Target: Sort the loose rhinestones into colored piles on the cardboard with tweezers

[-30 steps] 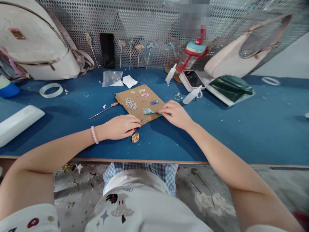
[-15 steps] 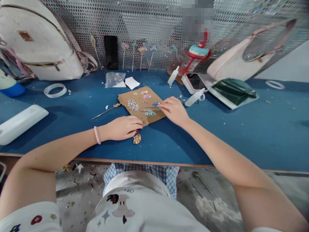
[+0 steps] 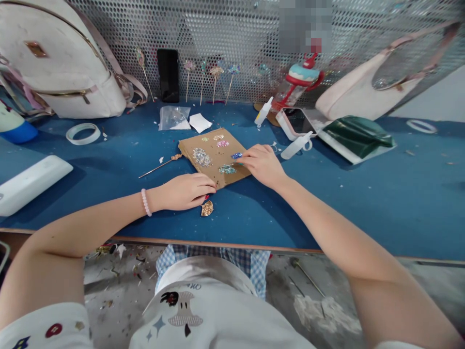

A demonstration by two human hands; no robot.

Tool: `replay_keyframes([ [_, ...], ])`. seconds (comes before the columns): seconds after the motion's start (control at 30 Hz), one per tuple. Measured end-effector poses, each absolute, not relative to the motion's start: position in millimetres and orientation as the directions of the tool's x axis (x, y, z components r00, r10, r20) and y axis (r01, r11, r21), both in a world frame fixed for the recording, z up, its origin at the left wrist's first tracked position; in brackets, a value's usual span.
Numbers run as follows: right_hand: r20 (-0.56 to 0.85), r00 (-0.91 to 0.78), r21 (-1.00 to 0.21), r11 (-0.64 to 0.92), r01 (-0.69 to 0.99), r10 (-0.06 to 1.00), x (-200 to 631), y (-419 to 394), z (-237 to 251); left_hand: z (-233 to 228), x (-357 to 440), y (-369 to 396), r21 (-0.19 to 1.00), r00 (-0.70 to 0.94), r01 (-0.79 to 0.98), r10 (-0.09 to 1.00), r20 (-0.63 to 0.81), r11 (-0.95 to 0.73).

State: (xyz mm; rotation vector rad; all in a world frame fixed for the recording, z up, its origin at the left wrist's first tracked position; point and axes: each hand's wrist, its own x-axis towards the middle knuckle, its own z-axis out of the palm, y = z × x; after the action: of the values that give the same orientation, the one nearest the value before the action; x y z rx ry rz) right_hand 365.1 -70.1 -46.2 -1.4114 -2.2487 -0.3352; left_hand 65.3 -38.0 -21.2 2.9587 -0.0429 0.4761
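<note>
A square piece of cardboard (image 3: 209,157) lies on the table, bearing small piles of sequins: silver (image 3: 201,156), teal (image 3: 227,168), blue (image 3: 236,155), pink (image 3: 223,144), plus smaller pale ones. My left hand (image 3: 191,190) is closed at the cardboard's near corner, its fingertips on the edge. Just below my left thumb is a gold fan-shaped piece (image 3: 207,208). Over the cardboard's right side, my right hand (image 3: 264,166) is closed in a pinch on thin tweezers (image 3: 235,163), whose tips point left near the teal pile. Whether the tips hold a sequin is too small to tell.
Left of the cardboard lies a gold hairpin (image 3: 160,166). Behind it are a plastic bag (image 3: 174,118) and white paper (image 3: 200,122). Glue bottles (image 3: 296,145), a phone (image 3: 295,121) and a dark green packet (image 3: 358,138) lie to the right. A tape roll (image 3: 83,134) sits left.
The tweezers, seen at length across the cardboard before, now show only a short part near the teal pile. My right hand has barely shifted; my left hand stays put. The view has tilted slightly.
</note>
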Motion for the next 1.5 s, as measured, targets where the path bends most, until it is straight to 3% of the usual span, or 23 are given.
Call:
replay_keyframes([
  [0.3, 0.524, -0.366, -0.025, 0.443, 0.896, 0.769, 364, -76, -39, -20, 65, -37, 0.147, 0.956, -0.035, 0.01, 0.294, -0.988],
  [0.7, 0.495, -0.455, 0.15, 0.444, 0.884, 0.74, 362, -82, -33, -20, 66, -37, 0.139, 0.96, -0.04, 0.001, 0.28, -0.99],
  [0.8, 0.516, -0.421, 0.11, 0.43, 0.896, 0.746, 363, -82, -31, -20, 66, -36, 0.14, 0.96, -0.045, -0.004, 0.28, -0.989],
  [1.0, 0.511, -0.308, -0.094, 0.408, 0.908, 0.803, 344, -95, -26, -20, 66, -37, 0.141, 0.953, -0.049, -0.004, 0.303, -0.989],
  [1.5, 0.253, -0.412, -0.189, 0.463, 0.866, 0.875, 315, -114, -24, -20, 66, -38, 0.131, 0.949, -0.059, -0.015, 0.315, -0.99],
])
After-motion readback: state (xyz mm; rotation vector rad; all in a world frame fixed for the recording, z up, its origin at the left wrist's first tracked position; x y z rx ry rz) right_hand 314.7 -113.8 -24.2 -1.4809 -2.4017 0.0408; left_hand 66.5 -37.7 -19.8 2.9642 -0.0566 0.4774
